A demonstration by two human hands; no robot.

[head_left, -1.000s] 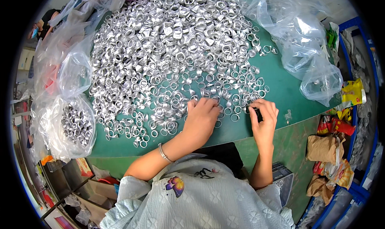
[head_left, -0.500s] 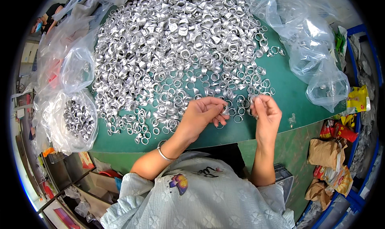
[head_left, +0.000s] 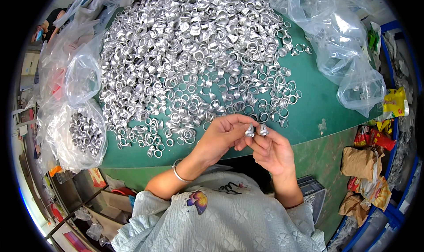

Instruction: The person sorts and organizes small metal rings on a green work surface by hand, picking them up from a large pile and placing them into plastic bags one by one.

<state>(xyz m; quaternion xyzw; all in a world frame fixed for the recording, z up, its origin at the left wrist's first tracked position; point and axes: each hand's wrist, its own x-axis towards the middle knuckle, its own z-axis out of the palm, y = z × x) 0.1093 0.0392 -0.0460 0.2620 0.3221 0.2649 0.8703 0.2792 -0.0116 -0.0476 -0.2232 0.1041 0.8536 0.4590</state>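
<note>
Between the fingertips of my left hand [head_left: 225, 135] is a silver-coloured ring [head_left: 250, 131], its broad face turned up. My right hand [head_left: 274, 153] pinches a second silver ring [head_left: 263, 129] right beside it. The two hands are close together over the table's near edge, fingertips almost meeting. Just beyond them spreads a large heap of loose silver rings [head_left: 194, 35], thinning to scattered single rings toward me. The lower parts of both held rings are hidden by my fingers.
The heap lies on a green table [head_left: 320, 102]. At the left edge a clear plastic bag [head_left: 99, 115] holds several rings. Another clear bag [head_left: 353, 62] lies at the right. A brown paper bag [head_left: 362, 163] and packets are beside blue shelving at the far right.
My right hand has come left and nearer to me, bringing its ring beside the one in my left hand. My left hand has shifted slightly toward me, its ring turned into view.
</note>
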